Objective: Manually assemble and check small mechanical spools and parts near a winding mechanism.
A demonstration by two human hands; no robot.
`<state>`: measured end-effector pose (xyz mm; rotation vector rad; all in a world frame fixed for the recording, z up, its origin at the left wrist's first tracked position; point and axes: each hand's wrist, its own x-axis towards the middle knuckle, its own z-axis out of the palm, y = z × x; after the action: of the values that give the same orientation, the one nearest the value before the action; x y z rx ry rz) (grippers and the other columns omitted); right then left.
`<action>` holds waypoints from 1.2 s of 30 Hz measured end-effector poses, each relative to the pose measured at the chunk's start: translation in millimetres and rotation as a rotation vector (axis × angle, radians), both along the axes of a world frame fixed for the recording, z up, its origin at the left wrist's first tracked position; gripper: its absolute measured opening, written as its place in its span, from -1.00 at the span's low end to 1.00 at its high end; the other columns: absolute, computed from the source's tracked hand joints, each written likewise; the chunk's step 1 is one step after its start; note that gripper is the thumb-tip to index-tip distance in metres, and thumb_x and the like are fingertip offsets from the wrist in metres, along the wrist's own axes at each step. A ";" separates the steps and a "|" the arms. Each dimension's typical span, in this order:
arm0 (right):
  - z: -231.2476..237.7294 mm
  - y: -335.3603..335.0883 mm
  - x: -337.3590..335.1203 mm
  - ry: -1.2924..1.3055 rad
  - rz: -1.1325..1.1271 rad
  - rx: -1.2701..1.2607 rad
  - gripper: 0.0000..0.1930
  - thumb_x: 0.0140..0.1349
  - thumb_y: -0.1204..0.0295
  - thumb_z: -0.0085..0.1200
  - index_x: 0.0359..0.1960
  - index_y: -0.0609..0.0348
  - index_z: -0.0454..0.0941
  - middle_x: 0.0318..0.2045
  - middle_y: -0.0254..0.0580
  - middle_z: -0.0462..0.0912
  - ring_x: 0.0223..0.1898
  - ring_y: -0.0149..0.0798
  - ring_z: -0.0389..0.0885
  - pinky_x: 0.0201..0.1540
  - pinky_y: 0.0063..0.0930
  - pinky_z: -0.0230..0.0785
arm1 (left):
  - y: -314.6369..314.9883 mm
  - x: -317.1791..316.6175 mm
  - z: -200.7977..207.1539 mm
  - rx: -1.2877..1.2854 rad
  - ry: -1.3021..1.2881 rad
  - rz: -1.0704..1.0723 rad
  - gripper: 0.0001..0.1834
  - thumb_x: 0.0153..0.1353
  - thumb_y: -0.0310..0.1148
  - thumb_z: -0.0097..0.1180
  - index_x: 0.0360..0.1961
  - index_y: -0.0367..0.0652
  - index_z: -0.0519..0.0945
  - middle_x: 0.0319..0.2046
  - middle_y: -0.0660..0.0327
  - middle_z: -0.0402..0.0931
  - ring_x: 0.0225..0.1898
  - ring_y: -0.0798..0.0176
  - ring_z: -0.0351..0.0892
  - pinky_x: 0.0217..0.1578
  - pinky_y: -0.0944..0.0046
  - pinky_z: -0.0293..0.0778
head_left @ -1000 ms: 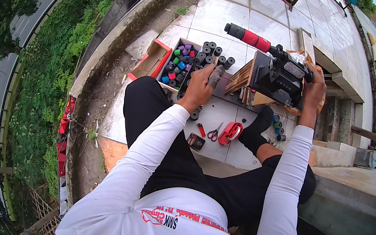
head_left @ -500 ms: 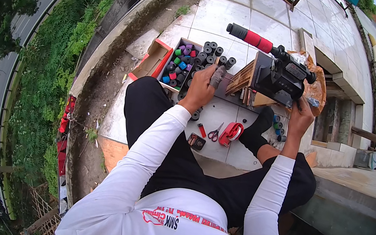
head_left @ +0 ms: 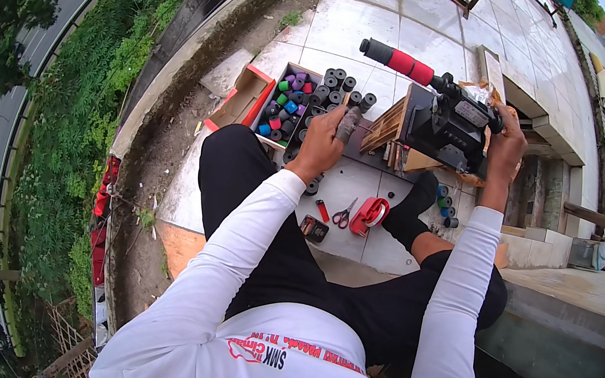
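Close to several black rolls, my left hand is closed, with a dull grey, wrapped-looking piece along its fingers. Whether that piece is held or is a covering on a finger, I cannot make out. My right hand is closed at the right end of a black machine, apparently round its handle, though its fingertips are partly hidden. A red and black roll sticks out from the machine toward the upper left. The machine rests on a wooden block.
A box of coloured rolls stands beside an orange-edged open box. Scissors, a red tape dispenser, a red lighter and a small dark box lie before my legs. A low wall runs along the left.
My right hand has moved up from below the machine to its right end. My left hand has stayed nearly in place, the grey piece tilting slightly.
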<state>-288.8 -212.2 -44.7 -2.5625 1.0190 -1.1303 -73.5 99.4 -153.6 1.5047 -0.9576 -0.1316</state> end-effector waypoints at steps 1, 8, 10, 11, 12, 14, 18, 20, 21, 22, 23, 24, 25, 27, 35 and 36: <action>-4.0 -1.5 2.0 -0.001 0.002 0.003 -0.62 0.26 0.66 0.29 0.12 0.12 0.79 0.05 -0.03 0.83 0.13 -0.11 0.81 0.20 -0.31 0.58 | 0.7 -0.3 2.4 -0.012 0.006 0.007 -0.94 0.31 -0.57 0.05 -0.22 -0.33 0.47 -0.40 -0.24 0.51 -0.28 -0.48 0.49 -0.32 -0.09 0.42; -52.6 -7.5 -10.3 0.217 -0.129 0.015 -0.62 0.19 0.64 0.30 0.05 0.10 0.81 -0.09 0.12 0.81 -0.02 0.05 0.84 0.04 -0.22 0.61 | -1.1 3.9 -2.6 0.004 0.006 -0.016 -0.92 0.33 -0.55 0.05 -0.19 -0.32 0.50 -0.38 -0.24 0.52 -0.27 -0.48 0.50 -0.32 -0.09 0.43; -64.1 1.0 -18.3 0.213 -0.058 -0.022 -0.64 0.19 0.63 0.31 0.04 0.10 0.81 -0.11 0.14 0.80 -0.02 0.07 0.84 0.04 -0.21 0.61 | -0.5 3.2 -1.1 0.007 0.021 -0.018 -0.91 0.32 -0.55 0.05 -0.18 -0.32 0.51 -0.38 -0.24 0.52 -0.26 -0.48 0.51 -0.31 -0.10 0.43; -64.2 24.2 -12.2 0.138 -0.007 -0.003 -0.64 0.21 0.63 0.31 0.05 0.12 0.81 -0.08 0.14 0.81 0.00 0.07 0.83 0.05 -0.22 0.61 | 4.1 5.2 -2.7 0.014 0.019 -0.006 -0.91 0.32 -0.55 0.05 -0.18 -0.32 0.51 -0.38 -0.24 0.52 -0.26 -0.48 0.51 -0.31 -0.10 0.43; -61.7 41.1 -13.6 0.065 0.036 0.010 -0.65 0.22 0.63 0.30 0.06 0.14 0.80 -0.06 0.13 0.81 0.02 0.06 0.83 0.07 -0.23 0.61 | 6.3 5.7 -3.4 0.029 0.005 -0.004 -0.90 0.34 -0.56 0.03 -0.16 -0.33 0.52 -0.35 -0.25 0.54 -0.24 -0.47 0.53 -0.29 -0.09 0.44; -68.9 49.4 -33.8 0.047 -0.023 0.109 -0.65 0.24 0.62 0.30 0.07 0.16 0.79 -0.02 0.10 0.81 0.04 0.06 0.83 0.09 -0.24 0.61 | 3.4 4.0 -4.2 0.036 -0.008 -0.015 -0.88 0.35 -0.56 0.02 -0.14 -0.35 0.54 -0.32 -0.25 0.56 -0.23 -0.47 0.54 -0.27 -0.08 0.46; -57.3 78.2 -49.6 -0.031 -0.032 0.130 -0.65 0.28 0.65 0.28 0.10 0.21 0.79 0.07 0.01 0.82 0.12 0.00 0.81 0.17 -0.28 0.60 | 4.6 3.4 -5.2 0.055 -0.010 -0.009 -0.84 0.32 -0.58 0.01 -0.11 -0.36 0.54 -0.30 -0.27 0.58 -0.20 -0.48 0.55 -0.25 -0.10 0.47; -34.1 92.9 -45.9 -0.057 -0.033 0.115 -0.66 0.29 0.65 0.27 0.10 0.20 0.79 0.08 -0.01 0.83 0.14 -0.03 0.81 0.19 -0.29 0.59 | 4.6 3.5 -2.6 0.076 0.000 -0.019 -0.83 0.32 -0.58 0.01 -0.10 -0.37 0.55 -0.29 -0.27 0.59 -0.18 -0.49 0.55 -0.24 -0.09 0.47; -25.0 96.3 -44.0 -0.082 -0.032 0.106 -0.66 0.30 0.66 0.26 0.10 0.19 0.79 0.08 -0.03 0.83 0.15 -0.06 0.81 0.21 -0.30 0.58 | 4.9 3.5 -2.3 0.075 0.003 -0.012 -0.82 0.31 -0.59 0.01 -0.09 -0.37 0.55 -0.28 -0.27 0.60 -0.17 -0.49 0.55 -0.23 -0.08 0.48; -15.4 95.0 -44.8 -0.081 -0.035 0.104 -0.66 0.30 0.66 0.26 0.10 0.19 0.79 0.08 -0.03 0.83 0.15 -0.06 0.81 0.21 -0.30 0.58 | 4.0 1.9 -1.9 0.071 0.010 -0.011 -0.80 0.29 -0.60 0.01 -0.08 -0.37 0.56 -0.26 -0.28 0.60 -0.16 -0.50 0.56 -0.21 -0.07 0.49; -7.3 90.7 -43.7 -0.080 -0.040 0.041 -0.66 0.32 0.65 0.25 0.10 0.18 0.80 0.08 -0.05 0.83 0.15 -0.08 0.81 0.22 -0.30 0.57 | 3.5 1.4 -1.8 0.070 0.010 -0.013 -0.80 0.29 -0.60 0.01 -0.08 -0.37 0.56 -0.26 -0.28 0.60 -0.16 -0.50 0.56 -0.21 -0.07 0.49; -1.5 85.3 -41.6 -0.080 -0.043 -0.021 -0.67 0.33 0.65 0.25 0.10 0.17 0.80 0.09 -0.06 0.83 0.16 -0.10 0.80 0.23 -0.31 0.56 | 3.1 1.6 -1.8 0.063 0.012 -0.019 -0.78 0.28 -0.61 0.00 -0.07 -0.38 0.56 -0.25 -0.28 0.61 -0.15 -0.50 0.56 -0.20 -0.05 0.50; 2.8 78.2 -38.4 -0.080 -0.045 -0.023 -0.67 0.33 0.65 0.25 0.10 0.17 0.80 0.09 -0.06 0.83 0.16 -0.10 0.80 0.23 -0.31 0.56 | 2.7 1.8 -2.2 0.053 0.012 -0.027 -0.76 0.26 -0.62 -0.01 -0.06 -0.38 0.56 -0.24 -0.28 0.62 -0.13 -0.51 0.56 -0.19 -0.04 0.51; 9.7 59.8 -28.1 -0.076 -0.044 -0.049 -0.67 0.33 0.63 0.27 0.12 0.17 0.79 0.10 -0.09 0.82 0.15 -0.12 0.81 0.23 -0.30 0.57 | 2.2 0.5 -5.6 0.063 0.004 -0.024 -0.75 0.25 -0.63 -0.01 -0.06 -0.38 0.57 -0.23 -0.29 0.62 -0.13 -0.51 0.56 -0.18 -0.04 0.52; -7.6 -1.0 5.7 0.005 0.052 -0.085 -0.64 0.25 0.66 0.28 0.06 0.09 0.81 0.02 0.00 0.82 0.09 -0.01 0.81 0.14 -0.28 0.59 | 4.5 1.1 0.9 0.056 0.034 -0.038 -0.75 0.22 -0.64 -0.02 -0.08 -0.40 0.56 -0.25 -0.30 0.60 -0.15 -0.52 0.54 -0.20 -0.07 0.50; -13.7 4.8 8.5 0.082 -0.052 0.007 -0.64 0.21 0.65 0.29 0.04 0.08 0.81 -0.02 0.03 0.82 0.06 0.04 0.81 0.10 -0.25 0.60 | 6.0 1.1 0.5 0.062 0.021 -0.028 -0.76 0.22 -0.64 -0.02 -0.09 -0.39 0.55 -0.27 -0.29 0.59 -0.16 -0.52 0.53 -0.21 -0.08 0.49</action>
<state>-280.3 -207.4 -58.4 -2.6105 1.1126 -1.0393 -72.4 105.4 -153.1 1.5449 -0.9656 -0.1981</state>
